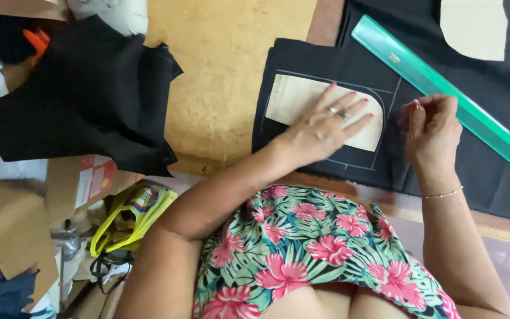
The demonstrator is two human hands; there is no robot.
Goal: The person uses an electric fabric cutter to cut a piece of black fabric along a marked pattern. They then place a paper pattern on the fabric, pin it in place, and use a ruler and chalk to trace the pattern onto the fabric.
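The left hand (326, 124) is lying flat, fingers spread apart, pressing a cream paper pattern (302, 106) onto the black cloth (320, 65) on the far side of the table (231, 71). The pattern has a rounded corner on its right, and a thin chalk line is running around it on the cloth, just outside its edge. The right hand (432, 127) is hovering just right of the pattern with thumb and fingertips pinched together; whether a bit of chalk is sitting between them I cannot tell.

To do this tracing well, the flat hand should be bearing down evenly so the paper is not creeping. The marking hand does best hugging the paper's edge, moving in short strokes, slowing on the curve. The cloth wants to be lying smooth beneath, without ripples.

A green ruler (444, 94) is lying slantwise on the cloth, right of the hands. Another cream pattern piece (473, 26) is resting far right. A heap of black fabric (84, 94) is sitting to the left, well apart.
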